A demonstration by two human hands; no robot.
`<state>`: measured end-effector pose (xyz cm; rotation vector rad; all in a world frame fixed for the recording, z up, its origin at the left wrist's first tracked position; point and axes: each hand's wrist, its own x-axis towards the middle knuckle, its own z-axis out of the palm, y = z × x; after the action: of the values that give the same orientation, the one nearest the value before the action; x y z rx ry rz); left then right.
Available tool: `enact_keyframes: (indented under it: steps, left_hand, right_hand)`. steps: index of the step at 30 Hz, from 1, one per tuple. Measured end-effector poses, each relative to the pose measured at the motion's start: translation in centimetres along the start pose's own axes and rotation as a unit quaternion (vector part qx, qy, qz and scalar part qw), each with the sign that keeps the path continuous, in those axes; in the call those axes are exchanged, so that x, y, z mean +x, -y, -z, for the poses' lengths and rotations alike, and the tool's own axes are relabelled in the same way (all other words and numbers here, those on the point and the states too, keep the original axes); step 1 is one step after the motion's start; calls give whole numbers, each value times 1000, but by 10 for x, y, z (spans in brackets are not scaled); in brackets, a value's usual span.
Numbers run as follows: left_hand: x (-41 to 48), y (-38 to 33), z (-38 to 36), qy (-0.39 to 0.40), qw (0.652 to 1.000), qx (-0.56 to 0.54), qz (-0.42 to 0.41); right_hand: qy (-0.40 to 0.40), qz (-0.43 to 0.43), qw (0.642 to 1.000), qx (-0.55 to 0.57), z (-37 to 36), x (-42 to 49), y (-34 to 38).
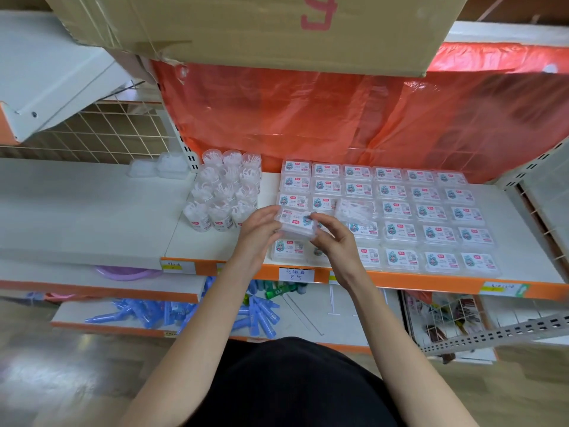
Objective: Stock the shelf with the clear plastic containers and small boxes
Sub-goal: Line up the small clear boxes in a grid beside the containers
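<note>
Both hands hold one small clear box over the front of the shelf.

The left hand (258,229) and right hand (334,238) curl around opposite ends of a flat, rectangular clear plastic box (297,223) with a printed label on top, pinching it between fingers and thumbs. It sits just above the front-left corner of a neat grid of matching labelled boxes (400,211) lying flat on the smooth white shelf (212,241). One box in the grid (357,209) lies tilted, without its label showing. To the left stand round clear tubs (223,192) packed in rows. A crinkled glossy red plastic sheet (308,112) hangs behind, under a taped brown cardboard carton (246,26).
</note>
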<state>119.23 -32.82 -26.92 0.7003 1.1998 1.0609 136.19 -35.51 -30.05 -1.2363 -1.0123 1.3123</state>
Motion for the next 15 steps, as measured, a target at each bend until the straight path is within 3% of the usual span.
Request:
enact_keyframes:
  steps: [3,8,12,15]
  left_hand:
    - [-3,-3,0,32,999,17,-24]
    - [-2,1,-2,46,998,35,-38]
    - [0,1,-2,10,1000,3,6]
    - [0,7,-1,27,998,45,22]
  right_hand:
    - [-42,-58,995,64,-5,5,5]
    - [-57,-103,992,37,-11,13,9]
    - [-76,-132,984,95,-17,13,11]
    - [-69,-134,979,137,-20,11,11]
